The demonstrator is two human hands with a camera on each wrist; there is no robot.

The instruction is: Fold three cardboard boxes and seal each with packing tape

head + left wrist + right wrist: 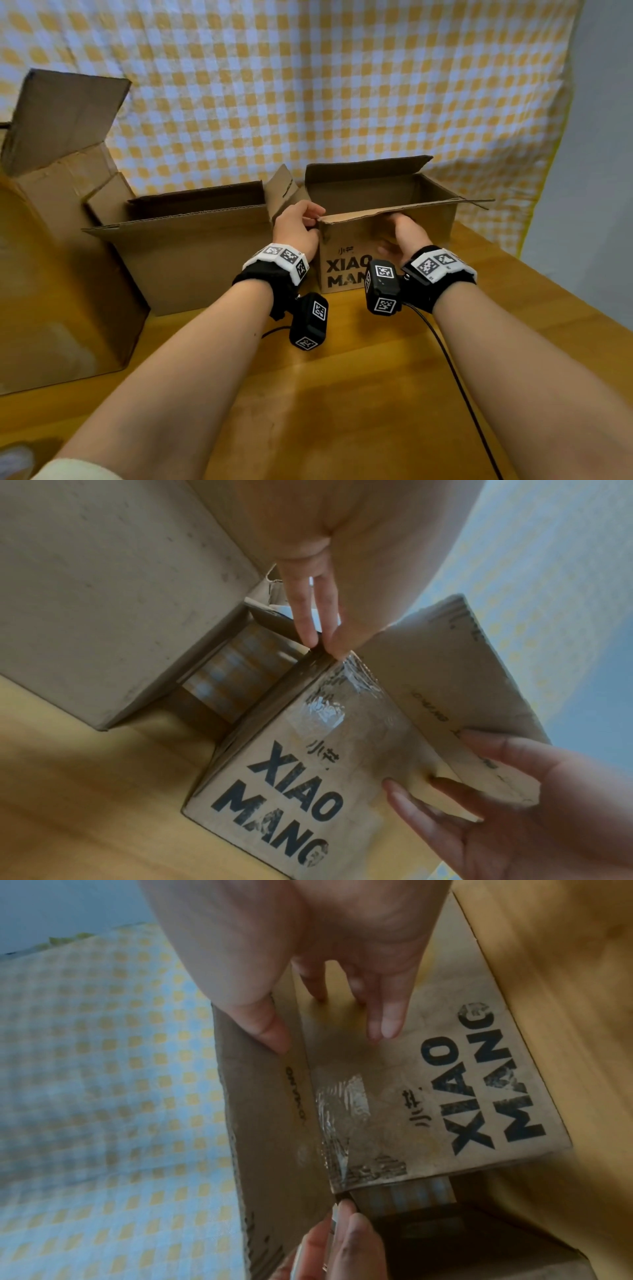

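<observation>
Your left hand pinches the near flap's left corner; your right hand, fingers straight, supports it underneath, steadying the box for folding.

Both forearms bare. Each wrist wears a black fabric strap w/ a white band on top carrying b/w square marker codes: left band, right band. Black boxy cam module hangs off each strap, marker stickers on 2 faces: left cam, right cam. Thin black cable trails from right cam. Cream sleeve edge at lower left.
</observation>
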